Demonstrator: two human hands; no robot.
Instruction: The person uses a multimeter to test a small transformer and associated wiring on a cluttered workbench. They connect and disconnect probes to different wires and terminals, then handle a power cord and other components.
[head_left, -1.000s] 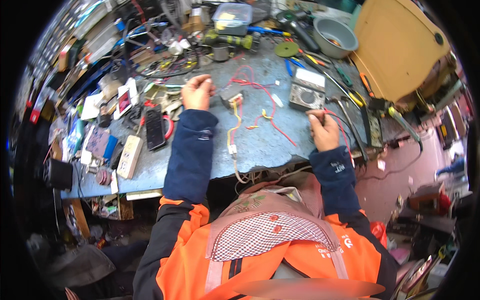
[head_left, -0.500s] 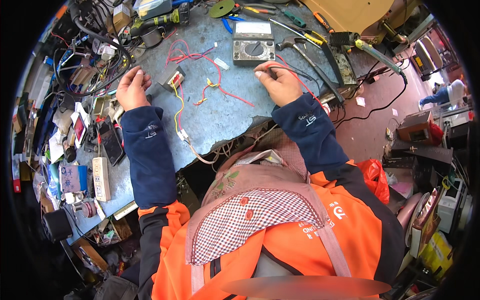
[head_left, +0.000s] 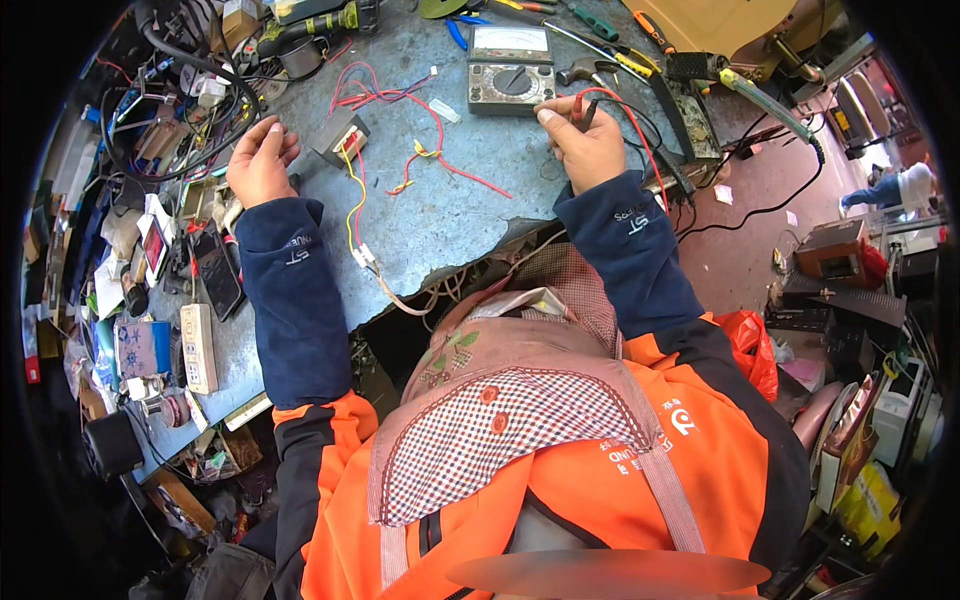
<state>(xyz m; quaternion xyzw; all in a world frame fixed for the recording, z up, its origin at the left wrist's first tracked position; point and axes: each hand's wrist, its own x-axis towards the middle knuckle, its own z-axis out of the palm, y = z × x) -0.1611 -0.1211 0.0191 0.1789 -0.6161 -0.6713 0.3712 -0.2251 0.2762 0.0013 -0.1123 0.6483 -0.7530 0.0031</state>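
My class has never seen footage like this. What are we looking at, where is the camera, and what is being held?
There is no machine here, just one person's two bare hands. The view comes from a wide fisheye camera worn on the head, looking down, so straight edges bend toward the rim. On the blue workbench lie a meter with a dial, a small grey box with yellow and red wires, and a pale power strip. The right hand holds red and black test probes. The left hand is curled, left of the box; I cannot tell whether it holds anything.
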